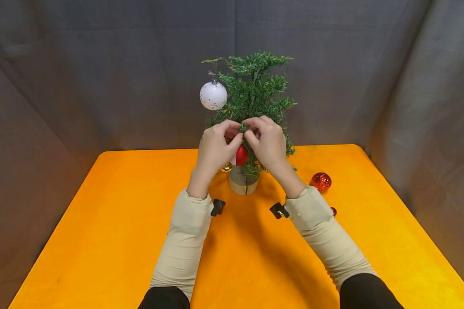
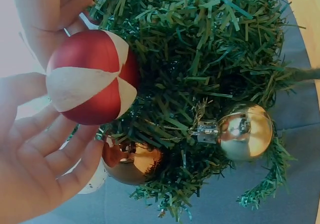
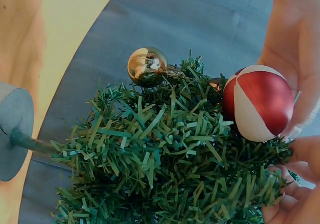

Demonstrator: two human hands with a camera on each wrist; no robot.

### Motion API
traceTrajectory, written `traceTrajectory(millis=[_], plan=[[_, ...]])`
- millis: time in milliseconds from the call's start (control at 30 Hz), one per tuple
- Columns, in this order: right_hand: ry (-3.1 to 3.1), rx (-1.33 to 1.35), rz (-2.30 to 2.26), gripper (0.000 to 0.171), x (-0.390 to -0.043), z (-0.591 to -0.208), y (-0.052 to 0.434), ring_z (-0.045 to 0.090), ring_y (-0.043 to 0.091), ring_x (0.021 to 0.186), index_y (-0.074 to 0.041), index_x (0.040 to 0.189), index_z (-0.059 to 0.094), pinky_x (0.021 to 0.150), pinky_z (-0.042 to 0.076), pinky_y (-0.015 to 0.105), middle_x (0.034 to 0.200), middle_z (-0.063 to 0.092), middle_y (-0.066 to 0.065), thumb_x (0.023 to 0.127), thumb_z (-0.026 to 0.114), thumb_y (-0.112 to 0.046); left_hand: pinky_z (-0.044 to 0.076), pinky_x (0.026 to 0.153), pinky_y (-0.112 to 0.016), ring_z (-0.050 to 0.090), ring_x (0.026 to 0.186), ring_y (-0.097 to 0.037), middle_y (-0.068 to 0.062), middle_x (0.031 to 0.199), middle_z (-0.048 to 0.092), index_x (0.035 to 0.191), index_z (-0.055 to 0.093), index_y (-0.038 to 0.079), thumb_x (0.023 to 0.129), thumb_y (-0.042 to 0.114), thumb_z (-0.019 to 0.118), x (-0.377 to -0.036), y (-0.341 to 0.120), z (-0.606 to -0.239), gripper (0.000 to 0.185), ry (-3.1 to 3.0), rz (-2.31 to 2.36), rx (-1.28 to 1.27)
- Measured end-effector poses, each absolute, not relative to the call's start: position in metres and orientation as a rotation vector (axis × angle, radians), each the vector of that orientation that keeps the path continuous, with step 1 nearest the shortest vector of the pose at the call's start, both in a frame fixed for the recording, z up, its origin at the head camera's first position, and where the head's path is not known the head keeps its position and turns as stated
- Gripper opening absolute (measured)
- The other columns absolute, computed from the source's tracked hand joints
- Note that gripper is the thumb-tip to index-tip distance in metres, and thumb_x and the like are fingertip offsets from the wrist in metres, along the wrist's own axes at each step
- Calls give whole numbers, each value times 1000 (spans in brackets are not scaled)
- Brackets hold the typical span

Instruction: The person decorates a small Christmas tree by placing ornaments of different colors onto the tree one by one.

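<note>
Both hands meet at the front of a small artificial Christmas tree [image 1: 255,92]. A red and white bauble [image 1: 242,155] hangs beneath the fingers, its cap and loop hidden. My left hand [image 1: 218,143] curls thumb and fingers at the top of this bauble [image 2: 92,78], seemingly holding its hidden hanger. With thumb and index finger, my right hand [image 1: 269,141] pinches the tip of a green branch [image 3: 260,184] beside the bauble [image 3: 267,103]. Behind the left fingers, a coppery bauble [image 2: 132,166] shows, with a shiny gold bauble [image 2: 246,133] lower on the tree.
A white speckled bauble [image 1: 213,95] hangs from the upper left branch. The tree stands on a round wooden base [image 1: 242,184] on an orange table [image 1: 123,223]. To the right lie a red glittery bauble [image 1: 321,182] and a small red item [image 1: 334,211]. Grey cloth [image 1: 139,77] surrounds the table.
</note>
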State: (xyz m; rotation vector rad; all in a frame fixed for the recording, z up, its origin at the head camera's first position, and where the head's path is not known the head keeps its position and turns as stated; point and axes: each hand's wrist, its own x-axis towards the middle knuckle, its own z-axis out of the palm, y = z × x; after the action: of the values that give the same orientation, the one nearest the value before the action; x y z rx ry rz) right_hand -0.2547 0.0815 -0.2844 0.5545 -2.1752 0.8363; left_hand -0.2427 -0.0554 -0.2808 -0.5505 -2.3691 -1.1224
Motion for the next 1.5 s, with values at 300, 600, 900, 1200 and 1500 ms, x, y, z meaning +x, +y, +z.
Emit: traceTrajectory(millis=[300, 600, 900, 1200, 1500], plan=[[-2213, 569, 810, 22, -253, -285, 84, 42, 16, 51, -2, 91, 70, 44, 34, 27, 72, 55, 8, 80, 52, -2, 48, 67, -30, 60, 82, -18, -6, 93, 66, 108, 63, 6, 81, 17, 65, -242, -54, -289, 29, -2451, -1045, -515], [-2201, 608, 822, 20, -253, -286, 86, 44, 16, 52, -1, 88, 71, 46, 36, 27, 76, 58, 9, 79, 52, 0, 48, 60, -29, 59, 69, -17, -7, 89, 67, 99, 67, 5, 80, 17, 66, -241, -49, -294, 22, -2458, -985, -400], [-2164, 649, 863, 18, -253, -286, 90, 44, 15, 52, 0, 88, 70, 47, 36, 26, 76, 58, 8, 82, 54, -1, 48, 62, -29, 60, 71, -17, -7, 91, 67, 99, 67, 5, 80, 19, 67, -238, -46, -293, 24, -2455, -961, -386], [-2038, 753, 944, 12, -253, -288, 97, 50, 16, 57, 4, 88, 68, 51, 44, 29, 74, 59, 10, 83, 58, 0, 48, 66, -30, 60, 77, -17, -6, 91, 66, 100, 67, 5, 80, 19, 67, -234, -46, -286, 24, -2405, -996, -404], [-1861, 831, 1009, 9, -250, -291, 110, 55, 18, 61, 5, 84, 68, 51, 48, 29, 73, 61, 12, 80, 61, 5, 47, 69, -29, 59, 79, -17, -6, 93, 65, 100, 67, 6, 80, 20, 67, -231, -45, -284, 24, -2380, -983, -402]])
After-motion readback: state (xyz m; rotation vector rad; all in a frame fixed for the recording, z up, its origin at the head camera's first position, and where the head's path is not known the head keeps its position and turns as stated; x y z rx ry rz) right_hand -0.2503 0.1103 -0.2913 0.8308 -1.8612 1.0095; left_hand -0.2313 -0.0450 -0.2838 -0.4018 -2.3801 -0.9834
